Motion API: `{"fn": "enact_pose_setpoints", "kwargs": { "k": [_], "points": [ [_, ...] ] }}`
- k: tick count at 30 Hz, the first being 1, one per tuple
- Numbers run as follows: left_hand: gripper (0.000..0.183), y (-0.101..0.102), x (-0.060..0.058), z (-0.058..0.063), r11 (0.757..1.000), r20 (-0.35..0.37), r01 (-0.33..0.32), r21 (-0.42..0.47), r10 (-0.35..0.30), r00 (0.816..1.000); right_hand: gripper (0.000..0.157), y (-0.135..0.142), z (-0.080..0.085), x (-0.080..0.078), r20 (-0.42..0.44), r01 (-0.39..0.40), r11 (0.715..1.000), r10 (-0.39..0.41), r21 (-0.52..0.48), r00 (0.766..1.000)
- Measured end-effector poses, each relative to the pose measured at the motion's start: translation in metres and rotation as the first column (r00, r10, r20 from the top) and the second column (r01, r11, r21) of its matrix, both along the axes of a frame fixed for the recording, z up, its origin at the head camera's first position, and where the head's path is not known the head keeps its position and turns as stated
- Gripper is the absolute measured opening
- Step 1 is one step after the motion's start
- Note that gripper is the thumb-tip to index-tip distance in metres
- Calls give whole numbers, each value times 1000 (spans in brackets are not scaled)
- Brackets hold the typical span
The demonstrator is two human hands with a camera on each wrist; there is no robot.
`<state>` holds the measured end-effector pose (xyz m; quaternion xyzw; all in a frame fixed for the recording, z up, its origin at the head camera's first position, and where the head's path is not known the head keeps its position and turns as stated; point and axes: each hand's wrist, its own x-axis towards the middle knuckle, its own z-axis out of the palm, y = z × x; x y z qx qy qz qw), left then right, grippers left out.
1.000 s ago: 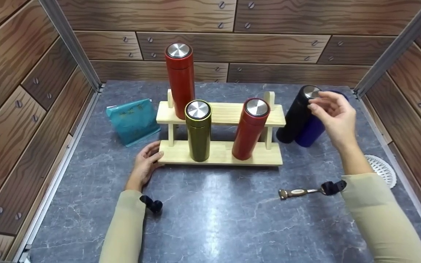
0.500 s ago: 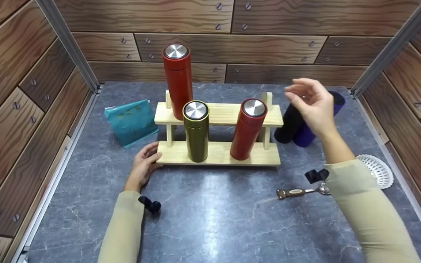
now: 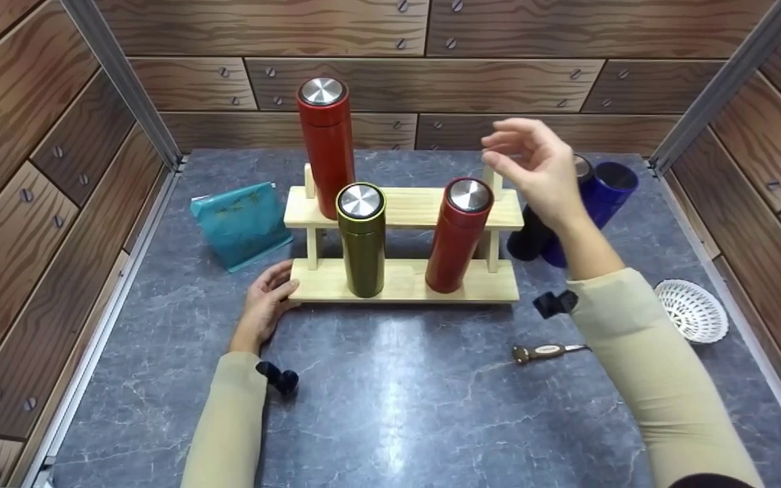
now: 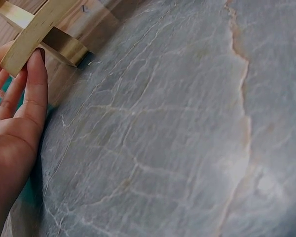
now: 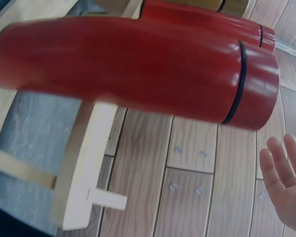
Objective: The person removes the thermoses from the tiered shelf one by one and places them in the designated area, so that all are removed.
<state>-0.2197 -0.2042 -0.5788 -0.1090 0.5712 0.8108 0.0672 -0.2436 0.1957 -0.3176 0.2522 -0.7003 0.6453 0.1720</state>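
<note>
My left hand [image 3: 267,301] holds the left end of a two-tier wooden rack [image 3: 404,272]; in the left wrist view thumb and fingers pinch the board's end. My right hand [image 3: 538,173], with nothing in it, hovers over the rack's right end, fingers loosely bent. On the lower board stand an olive-green vacuum flask [image 3: 365,254] and a red vacuum flask [image 3: 457,237]. Another red flask [image 3: 326,146] is upright at the upper board's left. The right wrist view has a red flask [image 5: 123,64] large across it, apart from the fingers [image 5: 271,170].
Right of the rack, a black flask [image 3: 525,237] stands beside a blue flask [image 3: 609,196], both partly behind my right arm. A teal pouch [image 3: 245,227] is at the left. A white woven basket [image 3: 695,315] and a brown-handled utensil [image 3: 543,352], its head hidden by the sleeve, lie at right.
My right hand has moved left and away from above the black and blue flasks, to over the rack's right end. The left hand keeps its grip on the rack.
</note>
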Motion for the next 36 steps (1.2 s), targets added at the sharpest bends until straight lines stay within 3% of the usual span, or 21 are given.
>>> {"fn": "enact_pose_setpoints", "kwargs": {
  "k": [17,27,36],
  "points": [
    [50,0,2,0,1000,-7,-7,-6,7,1000,41,-64,28,-14,79,-70,997,67,28,995],
    [50,1,2,2,1000,3,-9,-22,9,1000,38,-100,51,-2,125,-100,993,91,69,988],
    [51,2,1,3,1000,3,-5,-17,6,1000,40,-122,54,-6,165,-131,985,112,108,980]
  ]
}}
